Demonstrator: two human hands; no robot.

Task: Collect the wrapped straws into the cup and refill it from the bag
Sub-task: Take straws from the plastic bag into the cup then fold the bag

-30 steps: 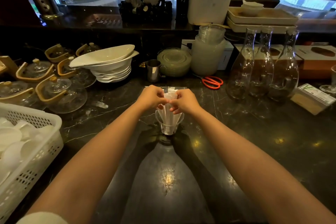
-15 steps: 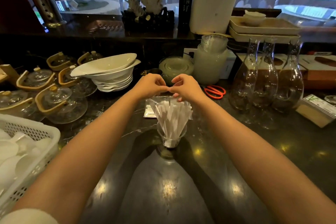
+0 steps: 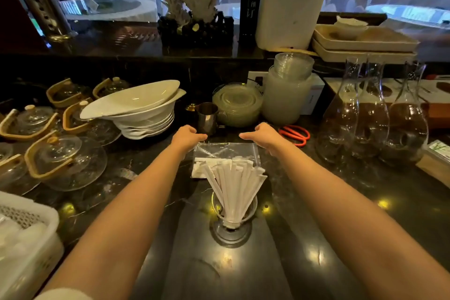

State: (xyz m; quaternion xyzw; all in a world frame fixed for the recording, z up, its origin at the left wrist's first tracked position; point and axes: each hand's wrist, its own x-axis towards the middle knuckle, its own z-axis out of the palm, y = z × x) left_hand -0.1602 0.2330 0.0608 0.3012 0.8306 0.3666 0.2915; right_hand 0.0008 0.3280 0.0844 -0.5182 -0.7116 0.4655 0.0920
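Note:
A clear glass cup (image 3: 231, 217) stands on the dark counter, holding a fan of white wrapped straws (image 3: 235, 182). Just behind it lies a clear plastic bag (image 3: 226, 152), flat, with a few white wrapped straws showing at its near left. My left hand (image 3: 187, 136) hovers over the bag's far left corner and my right hand (image 3: 264, 135) over its far right corner. Both hands have fingers slightly curled and hold nothing; whether they touch the bag is unclear.
A small metal cup (image 3: 207, 117) stands right behind the bag, red scissors (image 3: 294, 135) to its right. Three glass carafes (image 3: 372, 124) stand at right, stacked white bowls (image 3: 138, 109) and glass teapots (image 3: 63, 158) at left, a white basket (image 3: 26, 234) at near left.
My hands let go of the straws in the cup, lifted, then moved apart and forward to the bag's far corners. The straws fanned out in the cup.

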